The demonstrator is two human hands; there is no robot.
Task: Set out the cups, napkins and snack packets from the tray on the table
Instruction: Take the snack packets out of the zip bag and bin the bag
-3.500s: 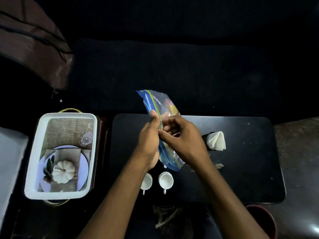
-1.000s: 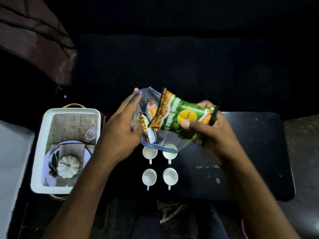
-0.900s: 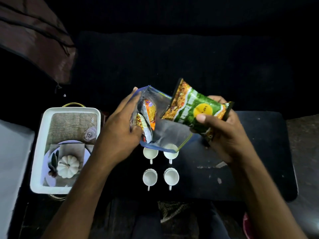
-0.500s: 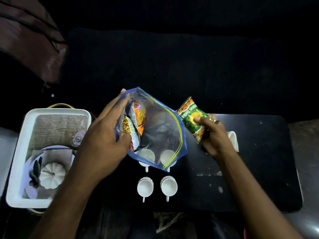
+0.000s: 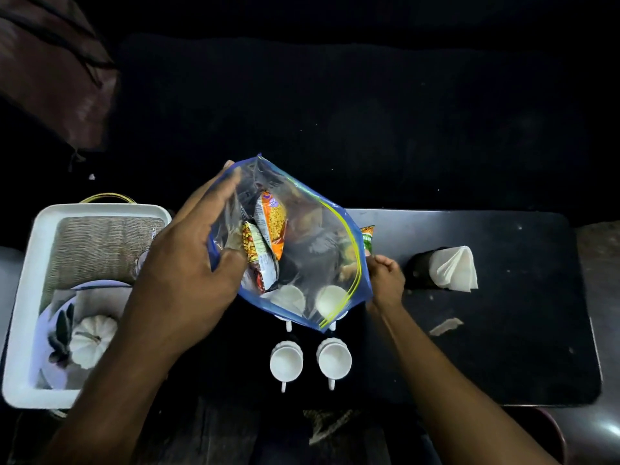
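My left hand [image 5: 181, 280] grips the left edge of a clear zip bag [image 5: 315, 250] with a blue rim, held over the black table [image 5: 503, 347]. Orange and yellow snack packets [image 5: 268, 229] are still inside the bag. My right hand [image 5: 387, 280] is low on the table behind the bag's right edge, fingers curled on a green snack packet [image 5: 368, 238] that the bag mostly hides. Two white cups [image 5: 286, 362] [image 5: 334, 360] stand in front of the bag, and two more show through it [image 5: 330, 298]. White folded napkins [image 5: 454, 268] sit in a dark holder at the right.
The white tray [image 5: 100, 209] stands left of the table with a woven mat [image 5: 100, 243], a plate [image 5: 50, 374], a white pumpkin [image 5: 90, 340] and a small glass. A paper scrap [image 5: 446, 325] lies on the table. A brown cushion [image 5: 57, 78] is at the far left.
My right hand drew the green packet out of the bag and lowered it to the table behind the bag. My left hand kept hold of the bag.
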